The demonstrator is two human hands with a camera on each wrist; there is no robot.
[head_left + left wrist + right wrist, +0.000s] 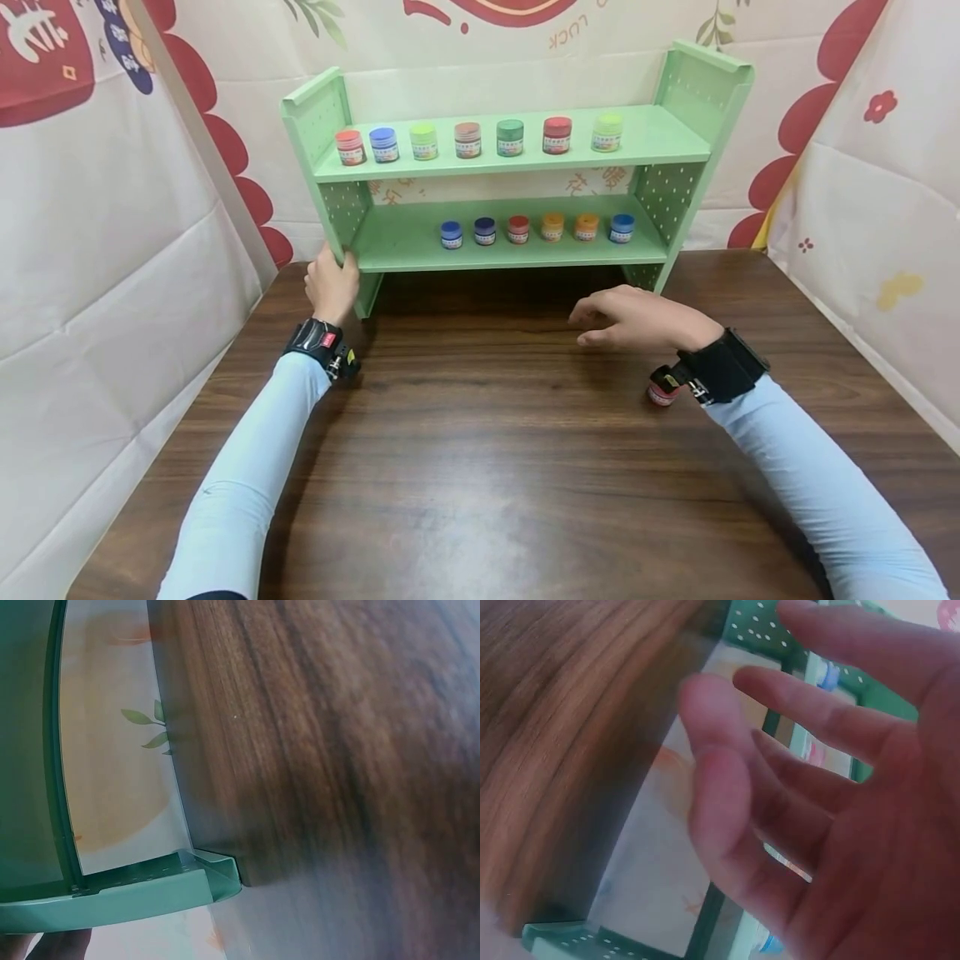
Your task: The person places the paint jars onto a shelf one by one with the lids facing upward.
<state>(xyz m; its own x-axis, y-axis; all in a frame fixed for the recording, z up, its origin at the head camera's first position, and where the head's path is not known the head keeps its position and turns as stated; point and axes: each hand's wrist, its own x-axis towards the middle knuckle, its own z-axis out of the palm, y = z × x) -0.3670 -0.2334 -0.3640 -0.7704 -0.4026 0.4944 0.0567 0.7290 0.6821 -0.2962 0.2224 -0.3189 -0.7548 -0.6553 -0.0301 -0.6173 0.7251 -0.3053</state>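
Observation:
A light green two-tier shelf (pixel 510 258) stands at the back of the table. At its left side panel, my left hand (pixel 332 286) grips the lower front edge; in the left wrist view the fingertips show behind the green panel (pixel 150 900). My right hand (pixel 637 319) hovers over the table before the shelf's right end, holding nothing. Its fingers (pixel 802 705) are loosely bent in the right wrist view. Below the right wrist sits a small red jar (pixel 662 395) on the table, partly hidden by the wrist strap.
Several larger jars, among them a dark green jar (pixel 510 138), line the upper tier. Smaller jars, including a yellow-orange jar (pixel 552 227), form a row on the lower tier. White printed cloth (pixel 127 275) hangs around the brown wooden table (pixel 450 467).

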